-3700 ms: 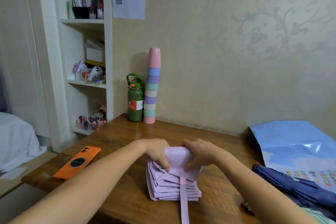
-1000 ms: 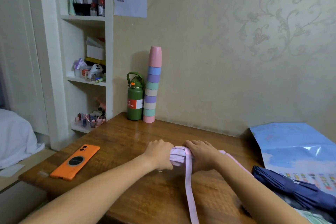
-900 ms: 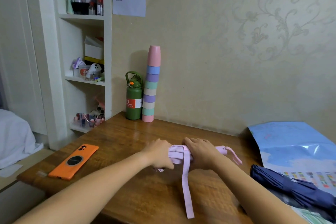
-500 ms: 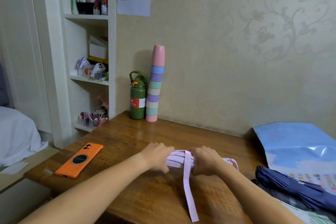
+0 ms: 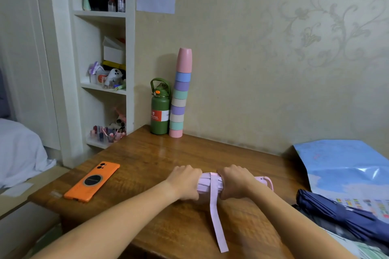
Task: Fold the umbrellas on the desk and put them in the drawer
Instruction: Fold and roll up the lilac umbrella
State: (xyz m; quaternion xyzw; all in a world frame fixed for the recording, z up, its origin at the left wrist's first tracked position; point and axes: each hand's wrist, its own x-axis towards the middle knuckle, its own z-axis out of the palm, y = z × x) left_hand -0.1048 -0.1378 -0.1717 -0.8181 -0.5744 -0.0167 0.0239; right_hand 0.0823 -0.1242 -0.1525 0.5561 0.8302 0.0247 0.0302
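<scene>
Hands meet at the middle of the brown wooden desk point(image 5: 147, 157): the left hand point(image 5: 185, 181) and the right hand point(image 5: 235, 181) each curl their fingers round the rolled pale-pink folding umbrella point(image 5: 209, 184), which lies crosswise on the desk top. Its flat pink closing strap point(image 5: 216, 223) hangs loose from the roll toward the desk's near edge, and its pink wrist loop point(image 5: 267, 181) sticks out beyond the right hand. Right of the pink umbrella lies a folded navy-blue umbrella point(image 5: 341, 214) on a shiny light-blue plastic bag point(image 5: 347, 166). Left of it rests an orange phone point(image 5: 92, 181), face down. Behind it, against the wall, stand a green flask point(image 5: 160, 113) and a stack of pastel cups point(image 5: 180, 94), touching.
</scene>
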